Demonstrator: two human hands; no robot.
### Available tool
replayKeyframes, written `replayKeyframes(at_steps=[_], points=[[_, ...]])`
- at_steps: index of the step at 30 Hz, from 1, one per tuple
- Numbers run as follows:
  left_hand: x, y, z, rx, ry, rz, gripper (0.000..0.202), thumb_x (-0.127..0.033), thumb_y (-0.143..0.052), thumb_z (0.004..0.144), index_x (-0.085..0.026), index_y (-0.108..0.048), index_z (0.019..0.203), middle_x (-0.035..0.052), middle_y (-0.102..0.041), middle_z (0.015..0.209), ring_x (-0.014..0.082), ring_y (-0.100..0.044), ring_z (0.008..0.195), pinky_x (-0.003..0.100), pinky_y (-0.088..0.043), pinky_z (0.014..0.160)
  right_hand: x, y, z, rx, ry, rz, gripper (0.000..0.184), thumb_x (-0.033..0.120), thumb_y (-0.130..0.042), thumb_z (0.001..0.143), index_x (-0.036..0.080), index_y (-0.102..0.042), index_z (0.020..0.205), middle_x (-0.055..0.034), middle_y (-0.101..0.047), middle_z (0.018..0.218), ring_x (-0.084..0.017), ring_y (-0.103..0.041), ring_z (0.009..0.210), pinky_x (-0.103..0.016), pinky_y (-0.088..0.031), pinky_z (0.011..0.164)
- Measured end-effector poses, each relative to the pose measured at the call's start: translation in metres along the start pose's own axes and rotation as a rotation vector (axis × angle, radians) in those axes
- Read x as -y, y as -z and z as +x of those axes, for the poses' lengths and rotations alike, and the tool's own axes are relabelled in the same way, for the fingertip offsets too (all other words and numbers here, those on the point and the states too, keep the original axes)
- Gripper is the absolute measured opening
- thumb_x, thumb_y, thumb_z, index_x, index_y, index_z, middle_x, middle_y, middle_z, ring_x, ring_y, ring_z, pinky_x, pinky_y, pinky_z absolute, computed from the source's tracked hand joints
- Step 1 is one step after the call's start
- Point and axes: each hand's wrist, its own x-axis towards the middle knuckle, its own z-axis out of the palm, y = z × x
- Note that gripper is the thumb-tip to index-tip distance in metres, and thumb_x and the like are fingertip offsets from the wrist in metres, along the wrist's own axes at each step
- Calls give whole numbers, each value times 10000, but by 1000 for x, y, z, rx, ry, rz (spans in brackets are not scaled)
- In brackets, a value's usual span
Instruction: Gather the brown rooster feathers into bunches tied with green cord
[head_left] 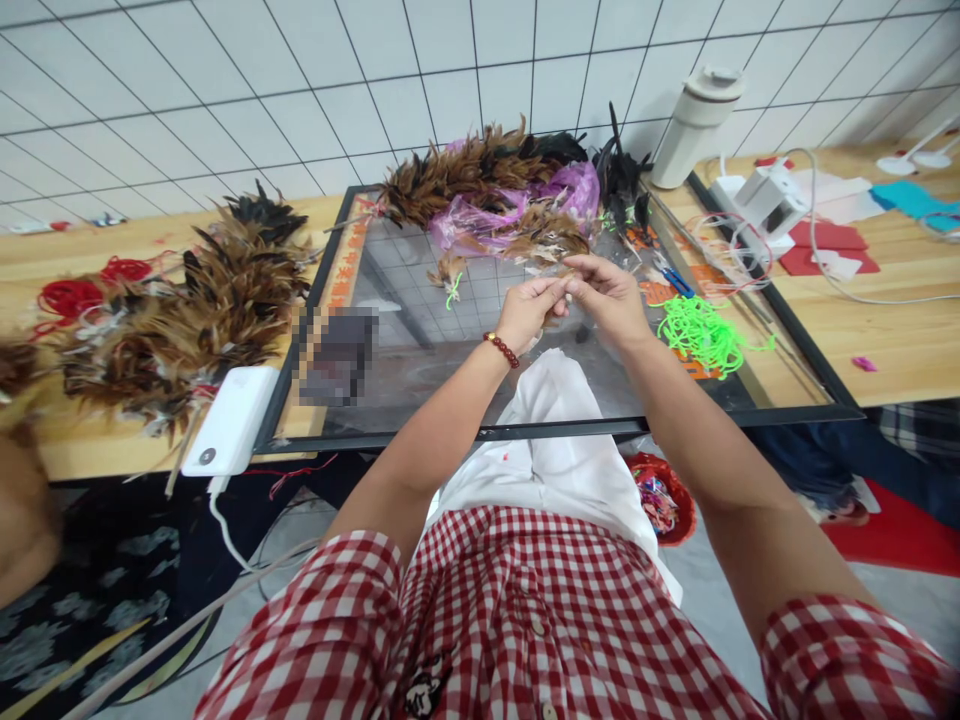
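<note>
Brown, glossy feathers (457, 185) lie in a ruffled heap at twelve o'clock from the hands, along the far side of the glass (420, 375), with crinkled purple plastic (480, 225) among them. Stiff black plumes (621, 185) stand at one o'clock, near a smooth, pale flask (694, 130). A small tuft (448, 272) with a green tie lies between nine and ten; a bushy pile (217, 310) sits on wood at nine, outside the frame.

Left hand (534, 315) and right hand (604, 300) meet above the glass, thumbs and fingers drawn into narrow pinches; what lies between the fingertips is too covered to tell. Red-brown beads (501, 350) ring the left wrist. Toward three o'clock, blue snips (679, 282) lie just beside tangled, springy green cord (705, 335).

A black frame (450, 437) edges the glass, its near bar passing over white trousers (555, 480). Bare glass spreads from eight to nine o'clock, as far as a blurred-out dark slab (341, 355). Beyond the frame at eight, a white power bank (232, 420) rests at the table's edge.

Orange lettering (352, 260) runs up the left side, too blurred to read.
</note>
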Motion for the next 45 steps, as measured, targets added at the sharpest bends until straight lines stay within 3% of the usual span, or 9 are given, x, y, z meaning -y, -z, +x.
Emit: replayKeyframes(at_steps=[6, 10, 13, 17, 21, 32, 38, 42, 45], points=[[-4, 2, -2, 79, 69, 20, 426, -390, -790, 854, -138, -577, 585, -28, -595, 544, 40, -543, 513, 175, -406, 547, 8, 7, 2, -85, 69, -145, 453, 698, -783, 767, 247, -745, 756, -24, -684, 810, -188, -642, 840, -389, -539, 880], [-8, 2, -4, 135, 184, -22, 361, -346, -732, 910, -143, -583, 652, -49, -538, 531, 63, -568, 517, 198, -452, 569, 4, 8, 2, -68, 6, -173, 478, 693, -781, 766, 225, -712, 700, -20, -666, 761, -178, -625, 800, -372, -541, 849], [-8, 1, -4, 61, 186, -33, 298, -274, -679, 953, -141, -608, 696, -83, -443, 484, 46, -510, 466, 182, -433, 541, -1, 8, 1, -98, -29, -184, 496, 725, -741, 787, 233, -765, 844, -35, -712, 843, -192, -649, 816, -382, -564, 831], [-5, 0, -1, -60, 140, -40, 287, -258, -670, 962, -145, -604, 707, -85, -451, 497, 30, -509, 480, 157, -435, 543, 0, 8, 0, -86, 98, -324, 551, 753, -612, 879, 308, -784, 1153, -67, -745, 1153, -252, -673, 1092, -483, -535, 1032], [-3, 1, 2, -89, 92, -48, 354, -290, -720, 925, -156, -558, 639, -69, -472, 517, 39, -523, 516, 167, -447, 559, 4, 7, -1, 50, 109, -341, 542, 764, -576, 893, 350, -798, 1164, -64, -744, 1205, -276, -646, 1217, -548, -464, 1146], [5, 4, 8, -117, 48, -56, 454, -328, -772, 878, -151, -503, 558, -58, -507, 537, 24, -494, 529, 159, -444, 601, -4, 4, -1, 143, 55, -288, 688, 830, -604, 821, 348, -748, 1290, -78, -699, 1359, -294, -590, 1332, -561, -385, 1218], [8, 5, 9, -144, 51, -63, 382, -278, -763, 883, -147, -555, 590, -56, -541, 551, 23, -507, 526, 156, -458, 606, -7, 2, -1, 93, 92, -298, 660, 809, -619, 830, 316, -755, 1247, -88, -701, 1328, -290, -618, 1278, -533, -455, 1155], [6, 1, 7, -155, 22, -13, 341, -252, -755, 888, -148, -591, 607, -52, -554, 547, 30, -529, 548, 150, -454, 613, -4, 1, -2, -123, 70, -304, 539, 757, -686, 817, 271, -768, 1035, -78, -717, 1102, -249, -667, 1022, -439, -563, 923], [4, -1, 4, -143, 7, -1, 321, -254, -776, 869, -151, -614, 612, -48, -563, 554, 34, -529, 557, 154, -458, 620, 3, 0, -3, -163, 85, -310, 474, 720, -747, 788, 251, -723, 852, -57, -683, 949, -216, -633, 898, -392, -551, 813]])
